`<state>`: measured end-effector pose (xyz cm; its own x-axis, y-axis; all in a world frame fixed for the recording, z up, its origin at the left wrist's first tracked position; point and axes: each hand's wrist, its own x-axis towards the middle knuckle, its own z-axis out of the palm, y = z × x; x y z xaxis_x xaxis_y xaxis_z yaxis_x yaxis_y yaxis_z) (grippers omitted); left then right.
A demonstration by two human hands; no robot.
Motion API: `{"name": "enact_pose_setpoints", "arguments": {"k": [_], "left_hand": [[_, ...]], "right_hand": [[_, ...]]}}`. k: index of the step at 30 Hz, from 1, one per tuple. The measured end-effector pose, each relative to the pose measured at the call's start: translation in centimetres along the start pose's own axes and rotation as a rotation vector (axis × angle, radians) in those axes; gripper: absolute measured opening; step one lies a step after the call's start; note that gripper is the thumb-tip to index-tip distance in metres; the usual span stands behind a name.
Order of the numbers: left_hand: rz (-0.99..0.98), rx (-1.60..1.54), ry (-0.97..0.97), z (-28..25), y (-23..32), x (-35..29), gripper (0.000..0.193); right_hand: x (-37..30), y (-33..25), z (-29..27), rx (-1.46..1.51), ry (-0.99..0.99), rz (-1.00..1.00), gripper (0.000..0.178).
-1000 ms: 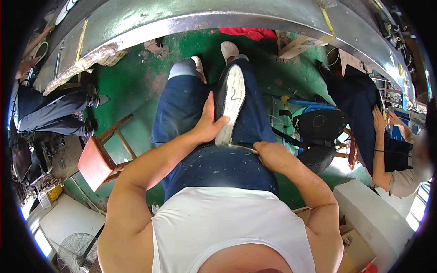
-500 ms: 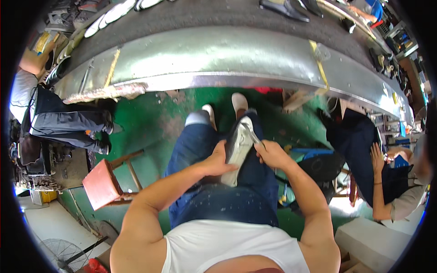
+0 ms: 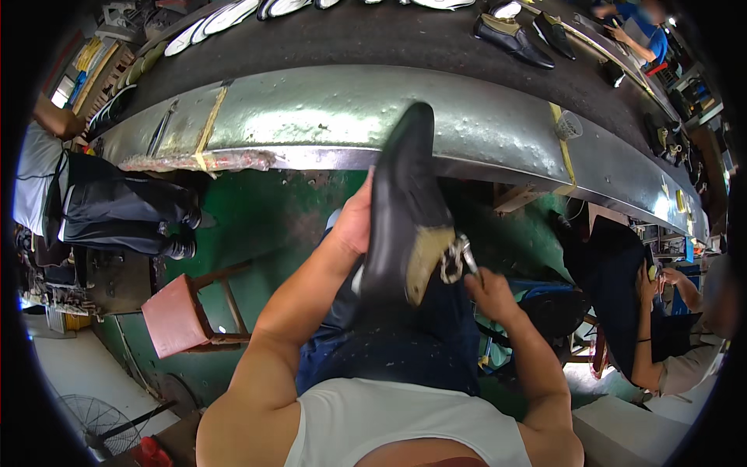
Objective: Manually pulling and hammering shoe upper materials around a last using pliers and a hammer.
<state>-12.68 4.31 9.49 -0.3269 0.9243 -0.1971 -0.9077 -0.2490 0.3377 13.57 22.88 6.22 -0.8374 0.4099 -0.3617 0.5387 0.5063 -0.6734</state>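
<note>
A black leather shoe (image 3: 398, 194) stands raised over my lap, its toe pointing up toward the bench and its black upper facing me. Olive-tan material (image 3: 430, 261) shows at its opening end. My left hand (image 3: 356, 216) is closed round the shoe's left side, with most of the fingers hidden behind it. My right hand (image 3: 492, 297) grips a hand tool with a shiny metal head (image 3: 468, 255), right beside the opening. A curved, ring-like piece lies between the tool's head and the shoe; I cannot tell which it belongs to.
Ahead runs a dark belt (image 3: 327, 48) with a dented metal edge (image 3: 303, 117). Pale soles (image 3: 222, 23) and black shoes (image 3: 513, 40) lie on it. A red-seated stool (image 3: 173, 317) stands left. Other people work at left (image 3: 101, 206), right (image 3: 685, 327) and far right (image 3: 642, 39).
The shoe has come up from my lap and turned over: its pale underside faced me before, its black upper does now. My left hand rose with it. My right hand moved slightly right and down.
</note>
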Motion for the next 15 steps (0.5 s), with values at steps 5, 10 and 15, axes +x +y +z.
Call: {"name": "enact_pose_setpoints", "arguments": {"k": [5,10,15], "left_hand": [[0.042,0.143,-0.075,-4.8,-2.0,-1.0,0.093],[0.028,0.125,0.004,-4.1,-2.0,-0.9,0.091],[-0.024,-0.122,-0.174,-0.5,-1.2,-1.1,0.083]], "right_hand": [[-5.8,-1.6,3.5,-0.348,-0.123,-0.154,0.037],[-7.0,-2.0,4.0,-0.489,-0.122,-0.287,0.042],[-4.3,-5.5,1.1,-0.263,0.206,-0.592,0.047]]}}
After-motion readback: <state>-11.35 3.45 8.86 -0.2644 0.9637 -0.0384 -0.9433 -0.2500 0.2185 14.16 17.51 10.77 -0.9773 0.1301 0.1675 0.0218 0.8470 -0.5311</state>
